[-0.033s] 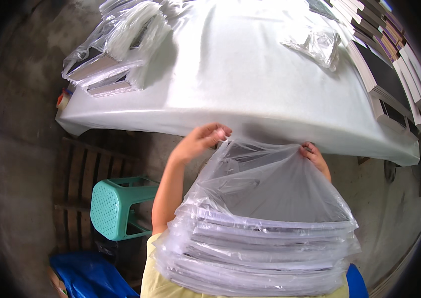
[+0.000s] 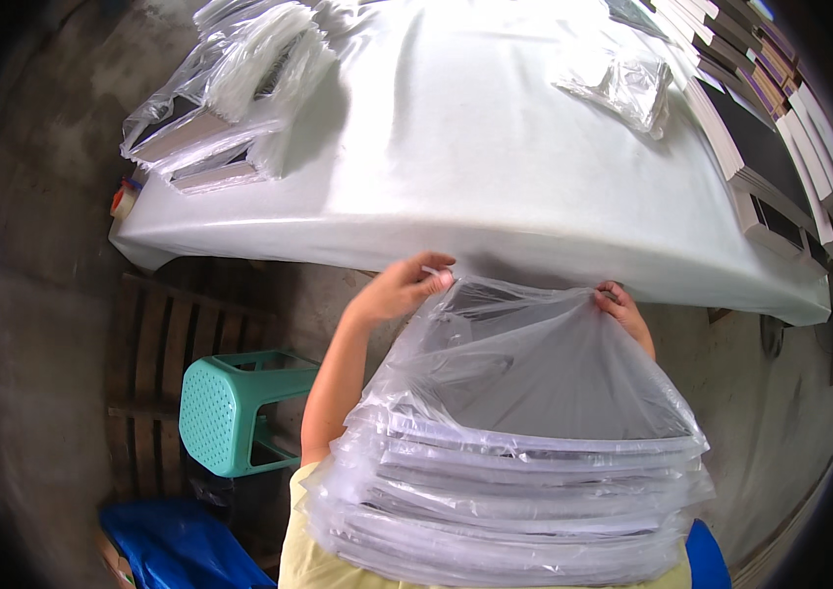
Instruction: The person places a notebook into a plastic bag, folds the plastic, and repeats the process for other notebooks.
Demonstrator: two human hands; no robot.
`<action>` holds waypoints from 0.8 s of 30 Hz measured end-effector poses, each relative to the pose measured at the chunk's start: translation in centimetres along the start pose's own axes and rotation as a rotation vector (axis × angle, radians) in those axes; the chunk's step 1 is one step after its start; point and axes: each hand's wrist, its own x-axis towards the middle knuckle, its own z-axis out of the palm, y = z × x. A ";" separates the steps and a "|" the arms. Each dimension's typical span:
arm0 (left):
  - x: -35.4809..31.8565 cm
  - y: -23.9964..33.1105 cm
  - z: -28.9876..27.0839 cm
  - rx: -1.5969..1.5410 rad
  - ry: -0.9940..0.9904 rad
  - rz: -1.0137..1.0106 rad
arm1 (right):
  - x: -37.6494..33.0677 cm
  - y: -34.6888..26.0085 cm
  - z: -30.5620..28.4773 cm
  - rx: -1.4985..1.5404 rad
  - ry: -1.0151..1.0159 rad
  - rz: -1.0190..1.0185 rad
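A stack of flat items in clear plastic bags [image 2: 524, 510] rests against my front, filling the lower middle of the view. From its top layer, a clear plastic bag [image 2: 554, 363] stretches up toward the table edge. My left hand [image 2: 404, 288] pinches the bag's upper left corner between thumb and fingers. At the upper right corner, my right hand [image 2: 619, 305] has its fingers closed on the film. Between the two hands the plastic is pulled taut, with creases fanning from each grip.
A table with a pale cloth [image 2: 456, 128] stands ahead. On it lie bagged flat packs [image 2: 230, 118] at left and crumpled clear plastic [image 2: 632, 93] at right. Stacked boards [image 2: 750, 137] line the right side. A green stool [image 2: 225, 407] and blue sheet [image 2: 176, 540] are at left.
My left hand has shifted slightly right and down, its thumb now pressed at the bag's corner. My right hand and the stack look unmoved.
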 end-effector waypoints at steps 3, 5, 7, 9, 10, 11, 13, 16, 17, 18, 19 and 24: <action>2.0 -6.5 1.7 0.158 -0.063 -0.169 | -2.2 -0.6 1.1 0.124 -0.006 -0.075; 2.7 -4.8 2.3 0.123 -0.113 -0.219 | -3.1 -0.7 0.5 0.121 0.000 -0.113; 3.5 -6.9 1.9 -0.039 -0.162 -0.114 | -2.5 -1.0 -0.2 0.109 -0.030 -0.054; 3.5 -5.4 2.9 -0.398 -0.075 -0.108 | -2.5 -1.0 -1.9 0.215 -0.063 -0.062; 3.4 -5.8 2.4 -0.603 -0.037 -0.010 | -2.4 -1.0 -1.8 0.323 -0.120 -0.104; 3.4 -6.4 1.6 -0.807 0.002 0.084 | -2.4 -1.0 -1.5 0.434 -0.177 -0.146; 2.8 -6.0 1.0 -1.065 0.158 0.098 | -2.9 -1.9 -0.3 0.491 -0.207 -0.193; 2.2 -7.0 0.6 -0.820 0.106 0.049 | -3.6 -3.8 2.2 0.417 -0.064 -0.188; 1.9 -5.6 1.9 -0.673 0.085 0.024 | -3.6 -4.1 2.3 0.359 0.021 -0.168; 2.0 -4.8 2.3 -0.524 -0.013 0.040 | -3.3 -4.1 2.1 0.318 0.002 -0.193; 1.5 -4.0 2.6 -0.372 -0.091 0.068 | -2.6 -4.0 2.1 0.276 -0.037 -0.213; 1.5 -0.6 2.0 -0.479 -0.337 -0.006 | -2.3 -6.1 2.4 0.241 -0.044 -0.291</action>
